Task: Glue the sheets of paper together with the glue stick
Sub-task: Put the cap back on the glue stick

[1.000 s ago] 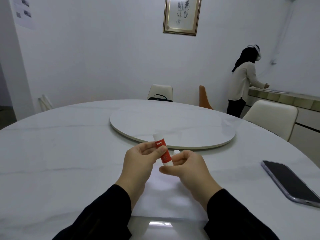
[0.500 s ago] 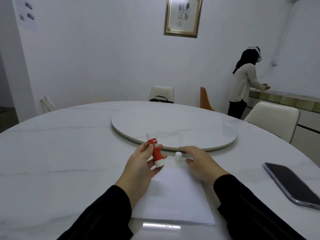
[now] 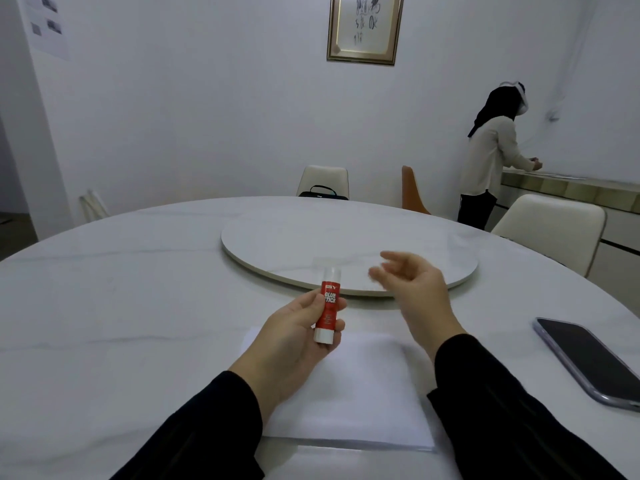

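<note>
Round white table [image 3: 104, 323] fills the lower frame, raised turntable disc [image 3: 346, 244] at centre. Paper [image 3: 363, 393] lies flat at lower centre, near the table edge, between the two sleeves; looks like a stack, sheet count unclear. Phone [image 3: 588, 362] lies screen-up at lower right, well apart from the paper. A second person [image 3: 491, 157] stands at upper right by a counter, back turned. Framed calligraphy [image 3: 365, 26] hangs top centre; characters too small for me to read. Printed sheets on the wall at upper left, unreadable.

Right hand [image 3: 412, 292] hangs above the table right of centre, fingers spread and loose, grasping nothing; tips motion-blurred. Left hand [image 3: 298, 337] is at centre, fingers and thumb wrapped round the glue stick [image 3: 329, 306], which stands near upright over the paper's far edge, not touching it. Top end looks pale and translucent; cannot tell whether a cap is on.

Step in hand, as I judge: getting glue ready to apply. To do it well: check the top is bare and the glue twisted out a little, pin the paper with the free right hand, stroke along the edges with light even pressure, then lay the next sheet square and press flat.

Label reads "GLUE STICK" in white on red, the S hidden behind a fingertip; small brand mark above it, unreadable.
</note>
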`<act>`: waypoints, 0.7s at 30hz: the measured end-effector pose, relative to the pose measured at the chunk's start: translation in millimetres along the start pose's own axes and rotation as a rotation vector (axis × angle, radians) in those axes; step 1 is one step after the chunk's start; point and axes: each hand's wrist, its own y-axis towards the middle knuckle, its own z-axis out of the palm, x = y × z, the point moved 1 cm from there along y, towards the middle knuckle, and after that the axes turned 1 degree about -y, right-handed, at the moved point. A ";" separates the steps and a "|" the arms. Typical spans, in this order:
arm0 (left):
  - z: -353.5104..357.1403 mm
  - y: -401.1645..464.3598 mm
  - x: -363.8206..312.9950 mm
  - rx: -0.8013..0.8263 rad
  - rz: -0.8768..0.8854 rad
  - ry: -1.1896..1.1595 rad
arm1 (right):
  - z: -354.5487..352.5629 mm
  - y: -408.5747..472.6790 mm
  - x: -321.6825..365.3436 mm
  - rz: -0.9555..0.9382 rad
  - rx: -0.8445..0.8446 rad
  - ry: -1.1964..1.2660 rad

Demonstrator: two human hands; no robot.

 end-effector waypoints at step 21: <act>9.3 -7.8 3.0 0.086 -0.006 0.029 | 23.8 -30.9 39.3 0.183 0.405 0.295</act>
